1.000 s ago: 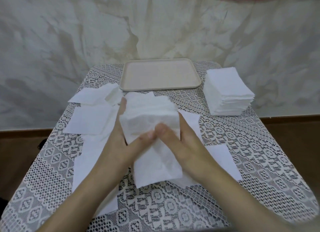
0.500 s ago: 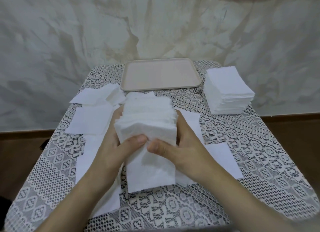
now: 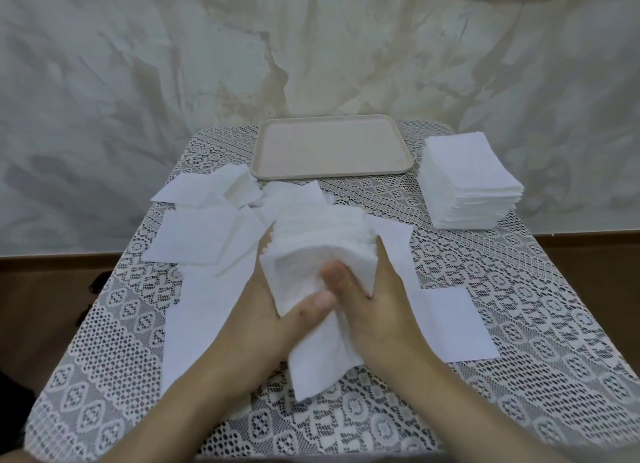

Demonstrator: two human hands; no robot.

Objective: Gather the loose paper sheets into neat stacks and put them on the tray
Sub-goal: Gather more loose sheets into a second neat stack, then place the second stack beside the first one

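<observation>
A thick bundle of white paper sheets (image 3: pixel 318 248) stands on edge at the table's middle, squeezed between my left hand (image 3: pixel 263 320) and my right hand (image 3: pixel 374 310); both thumbs press on its near face. Loose white sheets (image 3: pixel 194 237) lie flat to the left, and another loose sheet (image 3: pixel 450 320) lies to the right. An empty beige tray (image 3: pixel 332 147) sits at the far edge. A tall neat stack of white sheets (image 3: pixel 467 182) rests on the table right of the tray.
The table wears a white lace cloth (image 3: pixel 519 376) over grey. A pale marbled wall (image 3: pixel 138 82) rises right behind the table. Brown floor shows on both sides.
The bundle has been tipped up and squared between my hands, and my thumbs have slid lower and closer together on its front face.
</observation>
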